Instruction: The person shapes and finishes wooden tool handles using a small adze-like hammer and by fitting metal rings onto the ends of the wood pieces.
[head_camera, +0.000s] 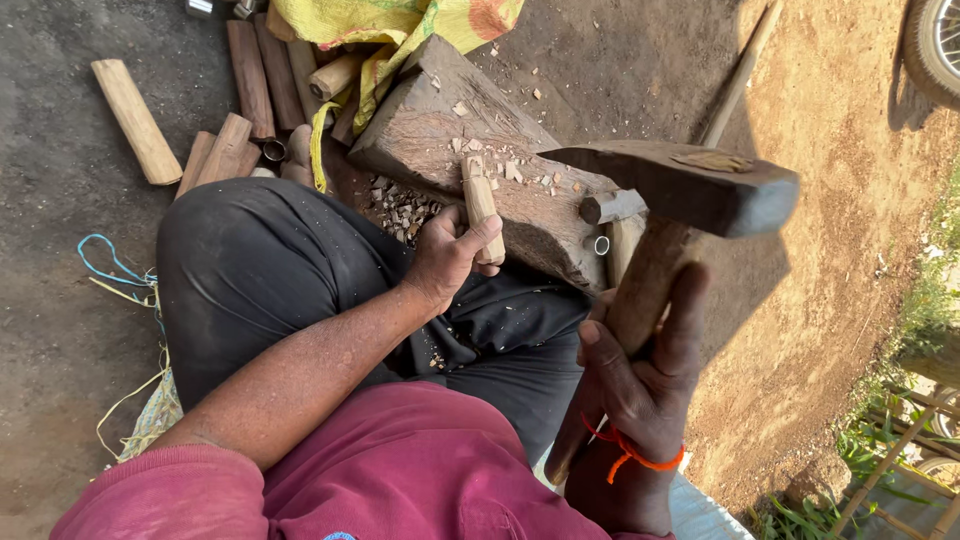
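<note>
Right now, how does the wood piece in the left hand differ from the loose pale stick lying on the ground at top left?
The held wood piece stands nearly upright on the big wooden block, gripped by the left hand; the pale stick lies flat on the dirt, untouched. The held piece looks shorter and shows cut marks near its top, with chips around it; the pale stick looks longer and smooth. Both are light-coloured, roughly round lengths of wood.
</note>
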